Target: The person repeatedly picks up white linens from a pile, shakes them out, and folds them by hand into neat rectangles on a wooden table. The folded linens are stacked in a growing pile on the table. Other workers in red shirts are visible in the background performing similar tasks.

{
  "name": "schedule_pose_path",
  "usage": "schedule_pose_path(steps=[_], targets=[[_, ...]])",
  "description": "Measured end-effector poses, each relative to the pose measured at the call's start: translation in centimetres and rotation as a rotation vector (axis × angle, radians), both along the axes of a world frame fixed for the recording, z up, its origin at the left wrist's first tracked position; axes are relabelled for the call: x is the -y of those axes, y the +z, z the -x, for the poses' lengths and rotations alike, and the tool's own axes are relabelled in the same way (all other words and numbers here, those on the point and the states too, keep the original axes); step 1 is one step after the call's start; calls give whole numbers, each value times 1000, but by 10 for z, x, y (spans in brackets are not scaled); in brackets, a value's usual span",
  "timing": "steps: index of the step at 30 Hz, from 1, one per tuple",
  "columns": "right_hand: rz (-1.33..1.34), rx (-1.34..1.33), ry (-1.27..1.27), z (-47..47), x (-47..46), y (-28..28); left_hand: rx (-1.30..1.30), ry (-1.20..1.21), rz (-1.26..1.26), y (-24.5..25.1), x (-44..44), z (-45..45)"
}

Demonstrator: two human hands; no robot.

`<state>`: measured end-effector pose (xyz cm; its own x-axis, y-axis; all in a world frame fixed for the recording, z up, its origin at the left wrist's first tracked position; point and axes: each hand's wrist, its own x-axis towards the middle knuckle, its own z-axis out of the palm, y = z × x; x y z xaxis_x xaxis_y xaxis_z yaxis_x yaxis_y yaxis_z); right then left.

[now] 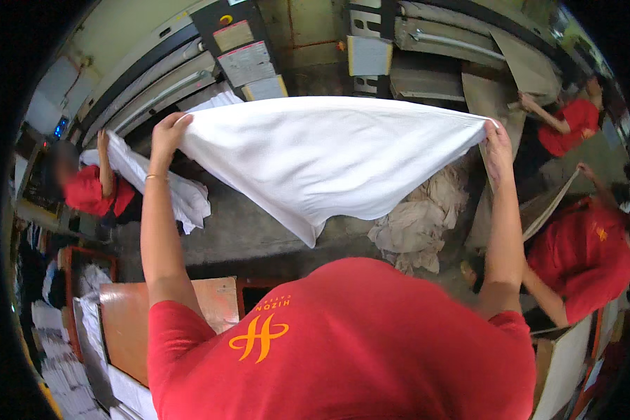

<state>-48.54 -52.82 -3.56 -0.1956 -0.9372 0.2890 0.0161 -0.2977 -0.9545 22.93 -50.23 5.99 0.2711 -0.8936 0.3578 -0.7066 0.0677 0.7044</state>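
A white cloth [315,152] stretches between my two raised hands, its top edge nearly straight and its lower part sagging to a point. My left hand [169,135] pinches one upper corner, thumb on the near side. At the other upper corner, my right hand [497,144] grips the hem between thumb and fingers. Both arms reach forward, well apart. Below the cloth's right side, a heap of crumpled beige cloth [422,220] lies on the concrete floor [241,231].
Flatwork ironing machines [152,94] [446,44] line the far side. A co-worker [97,189] at left holds white cloth [168,184]. Two co-workers [569,123] [583,257] at right handle beige cloth [525,58]. A brown wooden table [126,325] and stacked white linen [65,373] stand near left.
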Motion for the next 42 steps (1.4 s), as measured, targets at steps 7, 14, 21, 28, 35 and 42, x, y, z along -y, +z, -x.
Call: schedule_pose_path(steps=[7, 14, 21, 28, 35, 42], targets=[[24, -280, 304, -158, -68, 39, 277, -479, 21, -23, -47, 233], [63, -306, 329, -199, -126, 76, 108, -887, 443, 18, -89, 325], [343, -178, -308, -82, -189, 116, 83, -821, 706, 7, -42, 322], [392, 209, -904, -33, -265, 219, 94, -471, 593, -73, 60, 238], [478, 39, -1183, 120, -304, 228, 105, -297, 267, -121, 118, 132], [170, -804, -389, -33, -254, 143, 97, -580, 395, -6, 50, 282]])
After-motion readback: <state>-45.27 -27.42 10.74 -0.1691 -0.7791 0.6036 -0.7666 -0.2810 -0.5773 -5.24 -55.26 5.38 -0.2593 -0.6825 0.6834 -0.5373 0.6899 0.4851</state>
